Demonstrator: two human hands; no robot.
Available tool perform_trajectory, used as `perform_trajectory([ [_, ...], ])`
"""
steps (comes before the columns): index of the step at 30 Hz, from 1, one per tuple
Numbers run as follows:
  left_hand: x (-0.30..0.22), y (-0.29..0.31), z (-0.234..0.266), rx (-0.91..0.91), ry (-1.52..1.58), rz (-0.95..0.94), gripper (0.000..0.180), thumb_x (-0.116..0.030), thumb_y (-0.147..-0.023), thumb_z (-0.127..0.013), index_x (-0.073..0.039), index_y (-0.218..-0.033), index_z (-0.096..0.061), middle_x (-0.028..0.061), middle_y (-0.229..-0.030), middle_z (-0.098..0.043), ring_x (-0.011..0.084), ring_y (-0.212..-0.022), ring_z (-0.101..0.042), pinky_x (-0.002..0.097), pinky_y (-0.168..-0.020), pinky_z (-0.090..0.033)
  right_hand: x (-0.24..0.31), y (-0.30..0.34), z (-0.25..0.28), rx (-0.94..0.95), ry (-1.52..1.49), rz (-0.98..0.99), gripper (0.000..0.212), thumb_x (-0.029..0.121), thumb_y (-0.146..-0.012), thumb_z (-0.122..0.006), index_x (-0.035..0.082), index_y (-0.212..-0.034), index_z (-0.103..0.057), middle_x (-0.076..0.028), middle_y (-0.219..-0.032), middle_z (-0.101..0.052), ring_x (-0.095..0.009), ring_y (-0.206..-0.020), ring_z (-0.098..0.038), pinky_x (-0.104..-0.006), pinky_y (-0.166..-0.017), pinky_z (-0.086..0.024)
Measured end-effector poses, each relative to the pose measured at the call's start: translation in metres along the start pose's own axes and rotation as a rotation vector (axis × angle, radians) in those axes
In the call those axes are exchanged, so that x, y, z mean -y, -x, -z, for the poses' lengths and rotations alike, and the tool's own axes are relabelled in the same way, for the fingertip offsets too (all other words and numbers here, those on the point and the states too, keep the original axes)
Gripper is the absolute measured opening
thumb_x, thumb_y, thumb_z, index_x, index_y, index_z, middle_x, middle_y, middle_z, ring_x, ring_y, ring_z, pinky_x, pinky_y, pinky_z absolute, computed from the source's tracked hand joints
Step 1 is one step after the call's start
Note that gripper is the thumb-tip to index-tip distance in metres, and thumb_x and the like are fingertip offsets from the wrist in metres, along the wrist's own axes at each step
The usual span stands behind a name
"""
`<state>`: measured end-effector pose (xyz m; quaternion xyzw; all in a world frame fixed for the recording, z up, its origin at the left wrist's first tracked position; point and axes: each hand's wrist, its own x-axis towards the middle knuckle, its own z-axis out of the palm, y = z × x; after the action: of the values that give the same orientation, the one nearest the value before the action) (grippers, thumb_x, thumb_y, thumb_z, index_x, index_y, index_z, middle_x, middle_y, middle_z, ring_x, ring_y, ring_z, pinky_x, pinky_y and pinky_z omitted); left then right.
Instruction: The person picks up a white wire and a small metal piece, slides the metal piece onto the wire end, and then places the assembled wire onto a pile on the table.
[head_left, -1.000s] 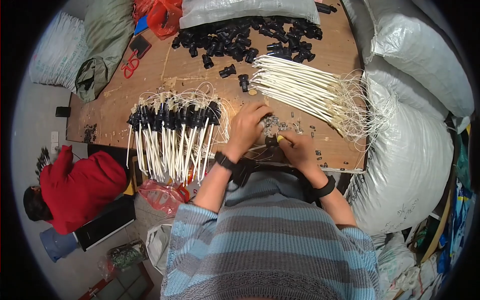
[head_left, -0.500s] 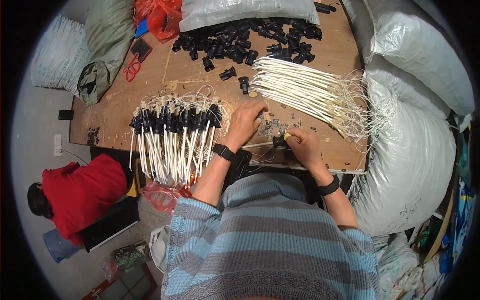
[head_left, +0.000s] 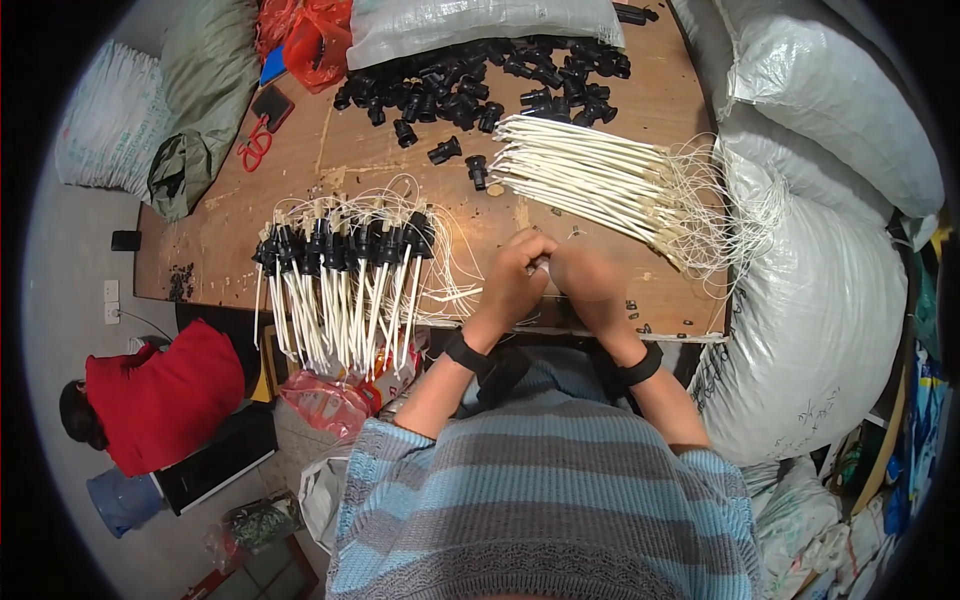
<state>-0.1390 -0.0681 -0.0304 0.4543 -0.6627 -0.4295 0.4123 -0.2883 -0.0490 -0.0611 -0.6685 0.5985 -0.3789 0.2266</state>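
My left hand (head_left: 513, 285) is closed, fingertips pinched near the table's front edge. A small whitish bit (head_left: 543, 264) shows at its fingertips; what it is I cannot make out. Against it, my right hand (head_left: 597, 288) is smeared by motion, its fingers unclear. Left of my left hand lies a white tube end (head_left: 455, 296); whether it belongs to what I hold is hidden. Further left, a row of black sockets (head_left: 340, 245) with white tubes (head_left: 345, 310) and thin wires lies across the front edge. Beyond my right hand is a bundle of white wired tubes (head_left: 590, 185).
Loose black sockets (head_left: 450, 90) are heaped by a white sack (head_left: 480, 30) at the back. Red-handled scissors (head_left: 255, 145) lie at the far left. Full white sacks (head_left: 810, 330) crowd the right side. A person in red (head_left: 175, 395) bends at the left.
My left hand has come toward me and my right hand has moved up and left, so they meet. The black socket at my right fingertips is now hidden.
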Motion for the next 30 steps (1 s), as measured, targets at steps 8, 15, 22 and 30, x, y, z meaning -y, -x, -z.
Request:
perform_trajectory([
  [8,0.006,0.009,-0.005,-0.148,0.157,0.292,0.017,0.009,-0.078,-0.063,-0.002,-0.090,-0.068,-0.0061,-0.077,-0.060,0.0007,-0.067,-0.051,0.0165,-0.059,-0.042,0.013,0.004,-0.003,-0.135,0.277,0.287,0.017,0.015,-0.083,-0.060,0.012,-0.068,-0.053,-0.008,-0.055,-0.053,-0.027,-0.046,-0.055,-0.0384,-0.041,-0.039],
  [15,0.011,0.011,-0.002,-0.172,0.091,0.204,0.014,0.008,-0.076,-0.066,-0.002,-0.085,-0.070,-0.0039,-0.074,-0.061,0.0029,-0.064,-0.052,0.0182,-0.057,-0.042,0.023,0.004,0.003,-0.127,0.106,0.251,0.011,0.015,-0.084,-0.058,0.011,-0.074,-0.060,-0.008,-0.061,-0.058,-0.028,-0.050,-0.058,-0.0373,-0.043,-0.042],
  [22,0.005,0.008,0.006,-0.164,-0.113,0.095,0.018,0.007,-0.068,-0.068,-0.004,-0.082,-0.070,-0.0009,-0.075,-0.058,0.0074,-0.066,-0.053,0.0212,-0.058,-0.043,0.023,0.007,0.006,-0.103,0.004,0.142,0.008,0.015,-0.081,-0.062,0.010,-0.082,-0.068,-0.011,-0.065,-0.062,-0.031,-0.054,-0.061,-0.0377,-0.047,-0.045],
  [30,-0.002,0.009,0.004,-0.201,-0.287,-0.111,0.020,0.002,-0.062,-0.070,-0.007,-0.081,-0.070,0.0055,-0.081,-0.065,0.0251,-0.079,-0.060,0.0332,-0.067,-0.049,0.016,0.001,0.009,-0.046,-0.132,-0.089,0.010,0.013,-0.079,-0.064,0.007,-0.084,-0.070,-0.016,-0.067,-0.063,-0.033,-0.056,-0.061,-0.0375,-0.052,-0.047],
])
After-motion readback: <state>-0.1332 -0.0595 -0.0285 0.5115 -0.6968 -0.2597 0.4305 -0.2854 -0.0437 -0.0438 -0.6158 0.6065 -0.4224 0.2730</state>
